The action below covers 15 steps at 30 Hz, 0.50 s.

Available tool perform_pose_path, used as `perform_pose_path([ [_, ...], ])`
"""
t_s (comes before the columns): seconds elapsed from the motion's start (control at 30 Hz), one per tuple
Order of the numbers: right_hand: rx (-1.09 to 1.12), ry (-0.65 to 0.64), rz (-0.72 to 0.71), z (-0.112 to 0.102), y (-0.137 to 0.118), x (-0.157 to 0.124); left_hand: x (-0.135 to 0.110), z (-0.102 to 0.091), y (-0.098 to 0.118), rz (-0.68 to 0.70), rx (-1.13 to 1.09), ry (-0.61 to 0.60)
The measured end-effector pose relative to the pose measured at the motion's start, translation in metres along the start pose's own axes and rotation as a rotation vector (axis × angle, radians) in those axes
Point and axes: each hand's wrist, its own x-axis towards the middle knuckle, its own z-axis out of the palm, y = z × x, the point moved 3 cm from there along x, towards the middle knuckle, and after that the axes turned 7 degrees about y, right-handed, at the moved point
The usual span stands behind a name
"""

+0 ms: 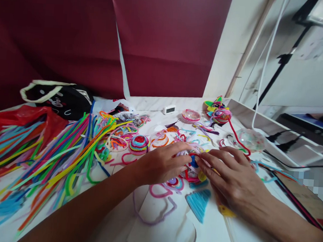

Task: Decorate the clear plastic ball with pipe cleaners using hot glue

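Between my hands, in the middle of the table, is a roundish craft piece of coiled pipe cleaners, with blue, red, yellow and pale purple parts. My left hand curls its fingers round the left side of it. From the right, my right hand presses its fingertips on the piece near the blue part; the underside is hidden. Just below lie a blue flat pipe-cleaner fin shape and a bent lilac pipe cleaner. A striped round coil lies beyond my left wrist.
Loose coloured pipe cleaners spread over the left side, some in a red plastic bag. A black bag, small white digital clock, clear bowl and colourful pipe-cleaner figure stand at the back. Cables lie right.
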Motion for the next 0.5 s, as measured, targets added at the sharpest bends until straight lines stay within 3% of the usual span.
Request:
perform_pose_path([
  [0.23, 0.011, -0.019, -0.002, 0.002, 0.002, -0.001, -0.009, 0.003, 0.003, -0.05, -0.046, 0.037],
  [0.5, 0.033, -0.012, -0.024, 0.0, 0.005, 0.004, -0.013, 0.002, 0.009, -0.256, -0.081, 0.175],
])
